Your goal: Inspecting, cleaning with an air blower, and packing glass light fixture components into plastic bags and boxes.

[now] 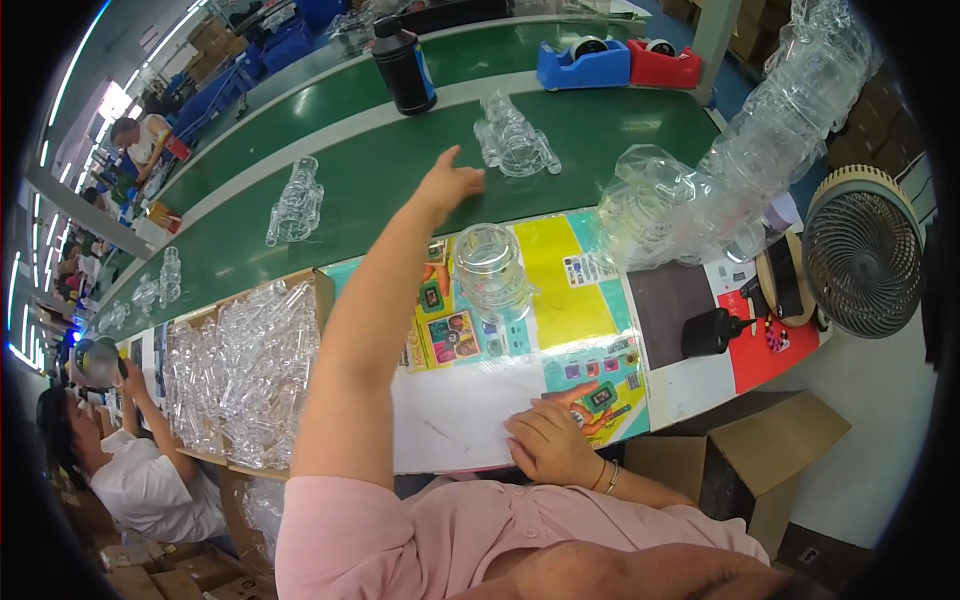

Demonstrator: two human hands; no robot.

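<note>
My left hand (448, 182) is stretched far out over the green conveyor belt (370, 170), fingers apart, holding nothing. It reaches toward a bundle of clear plastic cups (515, 140) lying just to its right on the belt. My right hand (548, 440) rests flat on the colourful printed sheet (560, 290) at the near edge of the work surface, fingers loosely curled, holding nothing. A short stack of clear plastic cups (490, 270) stands upright on that sheet between my two arms.
A cardboard box full of clear cups (240, 370) sits at my left. A long sleeve of stacked cups (740, 160) leans at right beside a round fan (865, 250). A dark bottle (403, 65), tape dispensers (620, 62) and another cup bundle (295, 200) sit further out. A person in white (130, 450) sits at lower left.
</note>
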